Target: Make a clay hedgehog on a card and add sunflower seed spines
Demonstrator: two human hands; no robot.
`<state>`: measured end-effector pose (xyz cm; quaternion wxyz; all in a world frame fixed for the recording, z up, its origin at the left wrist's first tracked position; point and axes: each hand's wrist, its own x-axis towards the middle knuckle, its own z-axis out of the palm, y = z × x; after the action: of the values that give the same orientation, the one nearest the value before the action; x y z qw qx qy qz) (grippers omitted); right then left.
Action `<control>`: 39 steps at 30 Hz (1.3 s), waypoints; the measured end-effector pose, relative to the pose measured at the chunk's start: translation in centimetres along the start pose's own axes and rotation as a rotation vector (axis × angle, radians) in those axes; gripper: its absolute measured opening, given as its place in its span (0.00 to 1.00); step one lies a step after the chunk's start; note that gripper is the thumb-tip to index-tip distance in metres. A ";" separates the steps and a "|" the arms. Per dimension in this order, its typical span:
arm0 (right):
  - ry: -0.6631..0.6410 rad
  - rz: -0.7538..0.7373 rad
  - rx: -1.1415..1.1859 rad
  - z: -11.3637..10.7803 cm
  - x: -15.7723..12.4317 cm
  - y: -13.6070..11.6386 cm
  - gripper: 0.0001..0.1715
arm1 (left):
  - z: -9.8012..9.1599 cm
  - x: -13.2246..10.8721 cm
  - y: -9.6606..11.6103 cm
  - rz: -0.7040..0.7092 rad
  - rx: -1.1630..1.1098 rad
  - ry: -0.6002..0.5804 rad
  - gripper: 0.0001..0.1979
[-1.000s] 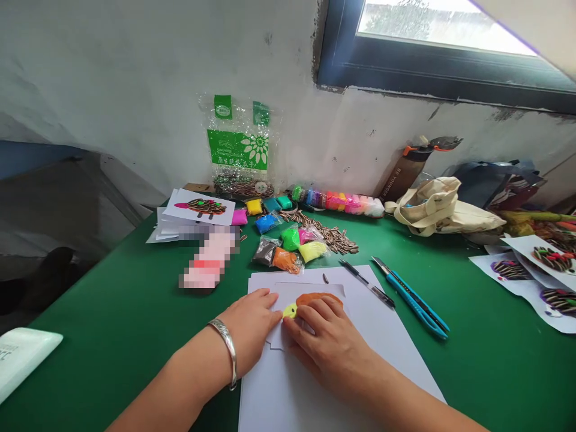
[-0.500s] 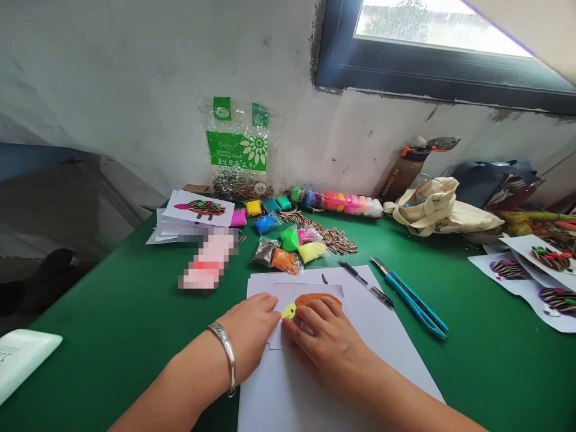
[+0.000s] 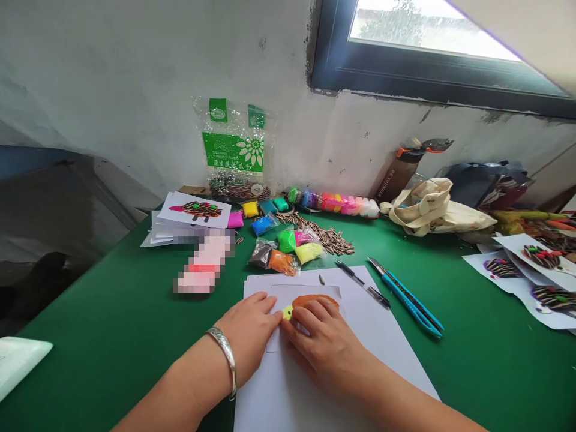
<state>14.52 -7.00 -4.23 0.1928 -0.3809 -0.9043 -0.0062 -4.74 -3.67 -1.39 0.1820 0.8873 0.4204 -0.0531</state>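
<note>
My left hand (image 3: 252, 327), with a silver bangle at the wrist, lies on a small white paper (image 3: 279, 295), fingers stretched forward. Its thumb tip touches a small yellow clay head (image 3: 287, 312) with a dark eye dot. From the other side, my right hand (image 3: 324, 336) bends its fingers down, thumb and forefinger pressed at the yellow clay. An orange clay oval (image 3: 310, 299) joins the yellow piece and is partly hidden under the right fingers. Beneath lie larger white sheets (image 3: 360, 348), with a single sunflower seed (image 3: 321, 279) above the small paper.
A black pen (image 3: 364, 284) and a blue utility knife (image 3: 405, 296) lie to the right. Clay packets (image 3: 283, 261), sunflower seeds (image 3: 333, 240) and a seed bag (image 3: 236, 150) are behind. Finished pictures sit left (image 3: 193, 210) and right (image 3: 549, 258); a cloth bag (image 3: 427, 210) is near the wall.
The view has shifted slightly to the right. Both hands stay at the yellow clay, with only slight finger movement.
</note>
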 end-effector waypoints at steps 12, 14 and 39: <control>-0.011 -0.006 0.008 -0.4 0.0 -0.2 0.18 | 0.5 0.2 0.1 0.008 0.052 0.006 0.23; 0.007 -0.018 0.044 -0.6 0.0 0.0 0.19 | 0.1 0.2 0.2 0.028 0.034 0.007 0.22; -0.219 0.597 -0.309 -0.5 3.7 14.8 0.16 | -1.3 0.5 -0.7 -0.013 -0.014 0.045 0.15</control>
<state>22.56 5.92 -4.45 0.0281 -0.6516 -0.7567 -0.0452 -5.02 -2.45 -0.47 0.1782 0.8843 0.4303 -0.0316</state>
